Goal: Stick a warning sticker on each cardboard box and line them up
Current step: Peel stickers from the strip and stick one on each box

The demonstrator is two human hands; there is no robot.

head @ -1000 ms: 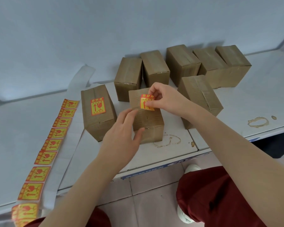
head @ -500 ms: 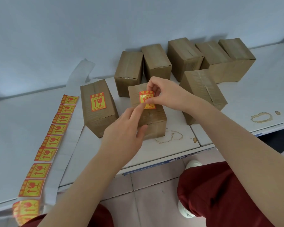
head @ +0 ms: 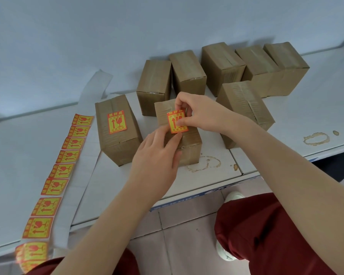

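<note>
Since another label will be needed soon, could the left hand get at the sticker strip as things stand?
Probably yes: the sticker strip lies uncovered on the table's left side, nothing between it and the left hand, whose fingers only rest beside the sticker on the middle box.

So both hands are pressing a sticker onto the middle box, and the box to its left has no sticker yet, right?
Not quite. The head view shows the box on the left already has a sticker on top. The rest holds: the left hand and right hand are both at the warning sticker on the middle box.
</note>
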